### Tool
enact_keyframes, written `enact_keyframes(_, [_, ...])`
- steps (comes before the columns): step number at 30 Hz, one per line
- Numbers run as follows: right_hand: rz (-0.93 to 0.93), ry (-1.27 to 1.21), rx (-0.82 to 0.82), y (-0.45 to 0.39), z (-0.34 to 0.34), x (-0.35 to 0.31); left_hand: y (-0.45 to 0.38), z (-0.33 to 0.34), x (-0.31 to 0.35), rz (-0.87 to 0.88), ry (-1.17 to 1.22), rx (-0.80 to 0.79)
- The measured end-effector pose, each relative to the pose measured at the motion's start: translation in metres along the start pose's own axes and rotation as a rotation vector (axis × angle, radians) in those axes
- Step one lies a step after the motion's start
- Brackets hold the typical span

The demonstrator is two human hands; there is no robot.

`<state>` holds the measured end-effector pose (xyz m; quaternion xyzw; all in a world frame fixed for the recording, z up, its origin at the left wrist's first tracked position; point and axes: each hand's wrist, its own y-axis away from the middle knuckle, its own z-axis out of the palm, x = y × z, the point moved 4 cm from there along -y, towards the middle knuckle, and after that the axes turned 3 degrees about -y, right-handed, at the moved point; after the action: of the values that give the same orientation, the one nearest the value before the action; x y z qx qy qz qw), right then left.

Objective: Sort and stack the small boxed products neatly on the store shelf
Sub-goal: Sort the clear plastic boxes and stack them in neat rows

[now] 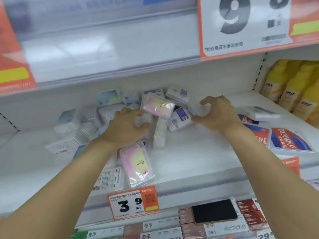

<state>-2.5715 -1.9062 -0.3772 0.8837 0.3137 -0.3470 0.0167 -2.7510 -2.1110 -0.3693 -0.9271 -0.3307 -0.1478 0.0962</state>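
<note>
A jumbled pile of small boxed products lies on the white shelf (198,152). A pink-and-yellow pack (158,106) sits tilted on top of the pile, and a second pink-and-yellow pack (137,165) lies near the front edge. My left hand (126,126) rests on the pile's left side, fingers curled over white boxes, its grip unclear. My right hand (219,112) hovers with fingers spread, just right of a white-and-purple box (180,119), holding nothing.
Red-and-blue flat boxes (290,140) lie at the right of the shelf, with yellow bottles (293,87) beyond them. A 3.9 price tag (133,204) hangs on the front rail. Another shelf overhangs above; more boxes and a black item (214,211) sit below.
</note>
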Motion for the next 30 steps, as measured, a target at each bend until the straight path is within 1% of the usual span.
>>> enact_keyframes(2, [0.019,-0.096,0.057,0.003,-0.012,-0.001,0.002,0.001,-0.005,-0.005,-0.041,-0.043])
enact_keyframes(4, [0.063,-0.290,0.089,0.007,-0.026,-0.003,0.006,0.001,-0.006,0.006,-0.045,-0.067])
enact_keyframes(5, [0.084,-0.412,0.094,0.009,-0.031,-0.005,0.007,0.001,-0.005,0.008,-0.037,-0.065])
enact_keyframes(7, [0.099,-0.636,0.092,0.015,-0.040,-0.012,0.009,-0.003,-0.003,0.006,-0.006,0.000])
enact_keyframes(9, [0.137,-0.815,0.023,0.022,-0.040,-0.021,0.012,-0.008,-0.005,-0.001,0.043,0.083])
enact_keyframes(10, [0.182,-0.909,-0.031,0.024,-0.036,-0.025,0.013,-0.009,-0.006,0.002,0.057,0.081])
enact_keyframes(13, [0.320,-1.146,-0.199,0.035,-0.016,-0.035,0.015,-0.008,-0.004,0.059,0.013,-0.034])
enact_keyframes(14, [0.348,-1.195,-0.250,0.038,-0.006,-0.037,0.013,-0.008,-0.003,0.084,-0.018,-0.043])
enact_keyframes(16, [0.407,-1.269,-0.300,0.045,0.010,-0.040,0.009,-0.007,-0.002,0.117,-0.048,-0.039])
enact_keyframes(18, [0.433,-1.308,-0.301,0.050,0.016,-0.043,0.004,-0.008,-0.005,0.102,-0.076,-0.047])
enact_keyframes(21, [0.357,-1.345,-0.309,0.054,0.015,-0.044,-0.002,-0.016,-0.013,-0.012,-0.159,-0.027])
enact_keyframes(23, [0.268,-1.349,-0.294,0.056,0.013,-0.042,0.000,-0.026,-0.017,-0.081,-0.171,0.040])
enact_keyframes(25, [0.192,-1.341,-0.280,0.056,0.011,-0.044,0.005,-0.035,-0.023,-0.118,-0.052,0.162])
enact_keyframes(27, [0.124,-1.346,-0.252,0.055,0.012,-0.047,0.015,-0.042,-0.031,-0.109,0.109,0.278])
enact_keyframes(28, [0.105,-1.350,-0.211,0.055,0.012,-0.050,0.022,-0.044,-0.032,-0.099,0.188,0.319])
enact_keyframes(30, [0.070,-1.338,-0.075,0.059,0.013,-0.056,0.038,-0.050,-0.034,-0.097,0.338,0.399])
